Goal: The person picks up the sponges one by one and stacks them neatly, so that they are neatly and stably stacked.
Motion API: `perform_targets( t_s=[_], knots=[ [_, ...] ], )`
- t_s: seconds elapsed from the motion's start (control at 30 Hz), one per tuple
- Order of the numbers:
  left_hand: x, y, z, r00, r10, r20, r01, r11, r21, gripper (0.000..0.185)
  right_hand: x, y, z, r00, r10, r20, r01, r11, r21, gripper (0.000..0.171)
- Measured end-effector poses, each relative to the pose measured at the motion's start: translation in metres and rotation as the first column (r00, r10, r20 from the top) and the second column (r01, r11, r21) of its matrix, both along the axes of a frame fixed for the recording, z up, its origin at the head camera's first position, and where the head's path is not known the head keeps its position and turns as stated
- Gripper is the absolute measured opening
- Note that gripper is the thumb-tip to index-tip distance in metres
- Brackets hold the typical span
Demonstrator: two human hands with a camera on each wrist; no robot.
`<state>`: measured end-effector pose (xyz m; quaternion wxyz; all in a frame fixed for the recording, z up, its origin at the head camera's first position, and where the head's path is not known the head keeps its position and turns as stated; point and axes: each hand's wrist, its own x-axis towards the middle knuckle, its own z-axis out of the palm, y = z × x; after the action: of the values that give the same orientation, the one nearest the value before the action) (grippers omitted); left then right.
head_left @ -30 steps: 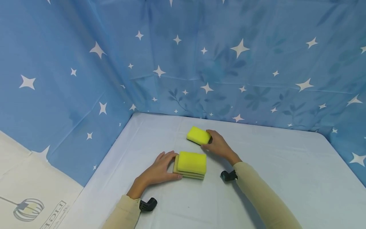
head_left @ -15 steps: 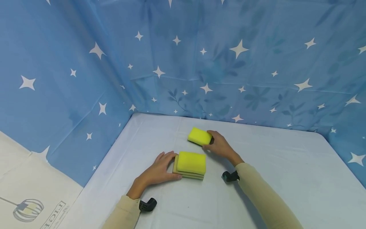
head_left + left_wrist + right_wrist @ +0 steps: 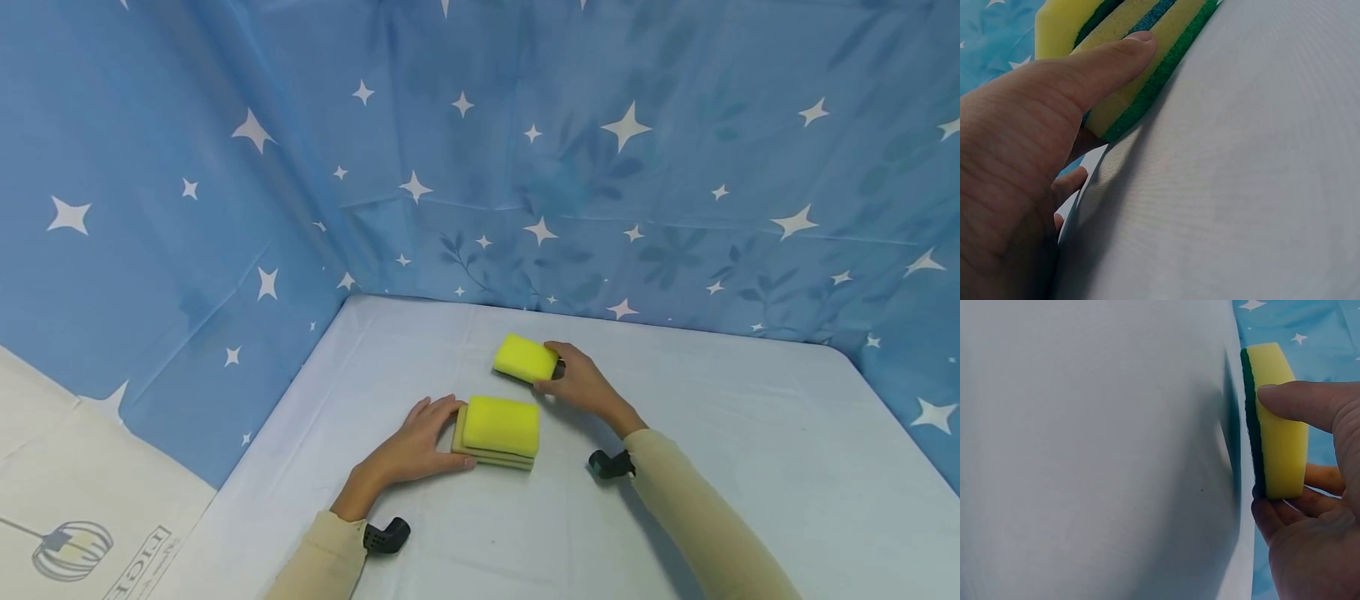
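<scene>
Little differs from a second ago: the right hand [image 3: 576,382] has drawn a touch farther out with the sponge [image 3: 526,358], and the wrist sits slightly lower in the head view. The left hand [image 3: 415,447] and the stack [image 3: 498,429] have not moved.

Right hand: thumb and fingers pinch the sponge by its near end, the sponge just ahead of the fingertips and lying on the table [image 3: 750,467]. Forearm comes in from the lower right, sleeve to the wrist.

Left hand: palm down beside the stack, fingers curled round its left end, thumb along the near edge. The stack sits just right of the palm.

Head view shows only yellow tops and tan edges. The left wrist view shows the stack's layers [image 3: 1141,69]: yellow, green and a blue strip, thumb [image 3: 1094,69] pressed on the side. The right wrist view shows the sponge's dark green underside [image 3: 1275,425] on the cloth.
</scene>
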<state>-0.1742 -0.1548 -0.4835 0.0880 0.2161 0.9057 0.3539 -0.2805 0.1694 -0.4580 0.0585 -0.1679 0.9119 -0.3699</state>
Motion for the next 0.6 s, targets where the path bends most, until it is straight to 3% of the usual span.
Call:
perform_targets(
  t_s=[0.6],
  knots=[
    [-0.001, -0.001, 0.000, 1.000, -0.012, -0.001, 0.012, 1.000, -0.002, 0.088, 0.013, -0.001, 0.014, 0.999, 0.043, -0.016, -0.042, 0.999, 0.005, 0.081]
  ],
)
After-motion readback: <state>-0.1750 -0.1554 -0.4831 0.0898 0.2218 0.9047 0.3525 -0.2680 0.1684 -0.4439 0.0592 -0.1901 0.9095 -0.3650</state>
